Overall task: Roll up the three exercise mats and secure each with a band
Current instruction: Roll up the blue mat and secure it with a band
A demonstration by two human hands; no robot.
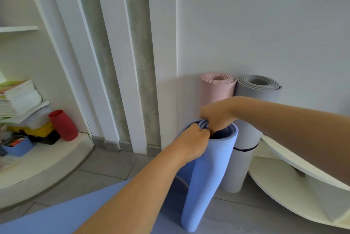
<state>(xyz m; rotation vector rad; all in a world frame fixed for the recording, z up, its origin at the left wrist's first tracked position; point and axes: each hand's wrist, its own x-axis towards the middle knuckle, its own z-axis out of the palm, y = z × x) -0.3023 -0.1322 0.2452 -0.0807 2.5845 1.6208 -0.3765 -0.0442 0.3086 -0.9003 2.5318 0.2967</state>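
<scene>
Blue mat [210, 173] stands on end at centre-bottom, its loose tail spread out lower left. Left hand [193, 139] and right hand [217, 116] both grip the coils at its top. I'd twist the core tight and keep the edges flush before banding. Pink mat [216, 89] and grey mat [255, 91] stand rolled just behind.

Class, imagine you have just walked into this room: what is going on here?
A person stands a blue mat on end on the tiled floor. The left grip and right grip both hold its top coils. It is only partly rolled: a loose length lies flat on the floor, and no band shows on it. A pink mat and a grey mat stand rolled against the wall. The grey one wears a black band.
</scene>
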